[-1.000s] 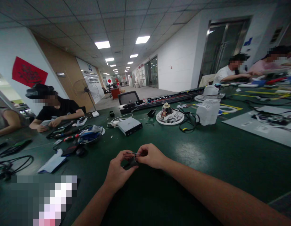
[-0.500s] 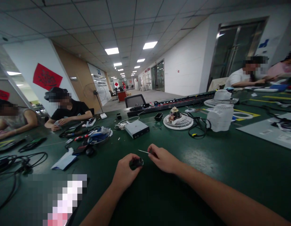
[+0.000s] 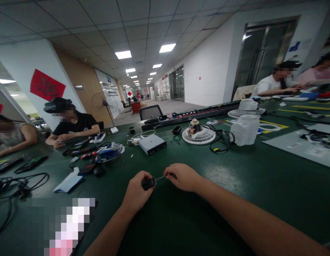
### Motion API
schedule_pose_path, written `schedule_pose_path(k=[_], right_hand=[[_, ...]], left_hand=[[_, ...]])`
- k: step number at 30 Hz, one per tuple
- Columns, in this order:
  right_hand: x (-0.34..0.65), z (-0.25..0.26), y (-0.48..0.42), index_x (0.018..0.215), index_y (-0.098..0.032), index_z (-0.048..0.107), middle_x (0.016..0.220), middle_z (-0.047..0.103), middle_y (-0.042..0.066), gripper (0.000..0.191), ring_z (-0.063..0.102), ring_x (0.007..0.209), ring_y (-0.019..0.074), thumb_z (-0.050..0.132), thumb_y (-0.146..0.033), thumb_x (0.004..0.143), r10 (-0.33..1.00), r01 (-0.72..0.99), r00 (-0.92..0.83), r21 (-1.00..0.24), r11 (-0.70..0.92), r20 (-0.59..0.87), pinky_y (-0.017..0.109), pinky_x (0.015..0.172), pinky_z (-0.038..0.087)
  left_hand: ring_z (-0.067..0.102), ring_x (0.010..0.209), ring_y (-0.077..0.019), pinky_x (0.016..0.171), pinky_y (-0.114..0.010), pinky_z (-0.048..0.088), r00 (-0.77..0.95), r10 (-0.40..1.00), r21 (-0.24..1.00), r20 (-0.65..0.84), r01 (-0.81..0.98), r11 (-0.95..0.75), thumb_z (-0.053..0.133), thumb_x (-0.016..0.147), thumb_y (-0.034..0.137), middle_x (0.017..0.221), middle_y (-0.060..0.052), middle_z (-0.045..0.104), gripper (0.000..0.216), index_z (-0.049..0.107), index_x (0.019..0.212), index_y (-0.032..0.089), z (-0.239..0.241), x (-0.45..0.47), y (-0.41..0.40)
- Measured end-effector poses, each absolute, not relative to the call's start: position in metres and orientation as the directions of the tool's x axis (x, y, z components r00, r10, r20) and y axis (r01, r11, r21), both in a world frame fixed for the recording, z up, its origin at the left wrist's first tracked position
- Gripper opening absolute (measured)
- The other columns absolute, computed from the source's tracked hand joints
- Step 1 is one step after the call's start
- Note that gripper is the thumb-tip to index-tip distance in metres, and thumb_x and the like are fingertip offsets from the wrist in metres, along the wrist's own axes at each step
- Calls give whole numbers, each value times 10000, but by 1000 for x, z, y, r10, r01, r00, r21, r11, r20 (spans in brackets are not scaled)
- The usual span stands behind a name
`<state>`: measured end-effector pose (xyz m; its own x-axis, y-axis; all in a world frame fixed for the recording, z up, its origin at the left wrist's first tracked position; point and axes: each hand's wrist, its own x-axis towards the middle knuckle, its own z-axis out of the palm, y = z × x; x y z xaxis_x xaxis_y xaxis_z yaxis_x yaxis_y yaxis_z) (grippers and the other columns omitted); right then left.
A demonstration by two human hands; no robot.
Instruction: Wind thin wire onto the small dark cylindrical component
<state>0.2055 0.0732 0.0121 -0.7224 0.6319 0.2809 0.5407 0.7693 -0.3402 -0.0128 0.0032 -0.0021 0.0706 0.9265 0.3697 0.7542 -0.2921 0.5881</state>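
In the head view, my left hand (image 3: 137,190) is closed around a short black cylinder (image 3: 148,183) whose round, hollow-looking end faces right. My right hand (image 3: 183,177) pinches a thin metal rod (image 3: 161,177) between thumb and fingertips. The rod points left, with its tip at the mouth of the cylinder; whether it is inside cannot be made out. Both hands are held over the dark green table (image 3: 181,220). Beyond them lies a grey box-shaped disc drive (image 3: 152,144).
A white fan grille with a motor (image 3: 199,135) and a white housing (image 3: 245,131) stand at the back right. Left are a blue-white cloth (image 3: 68,180), a bowl of tools (image 3: 109,153) and black cables (image 3: 23,190). A blurred-out bright screen (image 3: 71,227) lies front left. Other people sit around the table.
The rod has swung and moved left, so its tip now meets the cylinder's open end. The cylinder's end has turned more to the right. The whole view has shifted slightly.
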Motion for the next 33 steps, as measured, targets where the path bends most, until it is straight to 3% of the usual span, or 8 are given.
schedule_pose_path(k=[4, 21, 27, 30, 33], right_hand=[[206, 13, 72, 963, -209, 707, 915, 701, 53, 188, 625, 852, 191, 540, -220, 877, 627, 551, -720, -306, 777, 296, 296, 765, 432], [204, 17, 69, 936, -215, 740, 888, 734, 28, 199, 651, 802, 167, 565, -234, 843, 697, 545, -659, -459, 702, 282, 259, 710, 448], [204, 19, 67, 929, -234, 750, 890, 742, 38, 208, 657, 823, 199, 568, -245, 829, 724, 630, -646, -366, 685, 242, 294, 729, 453], [205, 19, 68, 926, -232, 751, 868, 742, 22, 216, 659, 786, 173, 562, -236, 821, 685, 559, -689, -428, 710, 238, 267, 703, 457], [205, 19, 68, 919, -225, 753, 861, 745, 28, 218, 664, 781, 175, 561, -244, 819, 743, 607, -631, -455, 652, 223, 266, 691, 460]], left_hand=[[631, 849, -189, 778, -335, 492, 82, 928, 574, 363, 765, -292, 650, 727, 152, 895, -15, 672, 149, 606, 857, 210, -1, -14, 3], [633, 885, -197, 790, -345, 514, 124, 924, 583, 363, 743, -329, 659, 738, 168, 955, -23, 678, 174, 613, 899, 214, 0, -13, 2], [642, 872, -195, 796, -345, 518, 119, 921, 576, 372, 748, -329, 658, 734, 161, 941, -21, 689, 170, 618, 892, 208, 1, -12, 1], [642, 866, -189, 793, -335, 514, 129, 925, 568, 357, 756, -325, 655, 735, 162, 929, -14, 686, 166, 616, 888, 212, 1, -12, 1], [642, 878, -187, 807, -336, 508, 164, 920, 558, 356, 752, -350, 649, 750, 171, 949, -14, 687, 172, 615, 911, 218, 1, -12, 1]])
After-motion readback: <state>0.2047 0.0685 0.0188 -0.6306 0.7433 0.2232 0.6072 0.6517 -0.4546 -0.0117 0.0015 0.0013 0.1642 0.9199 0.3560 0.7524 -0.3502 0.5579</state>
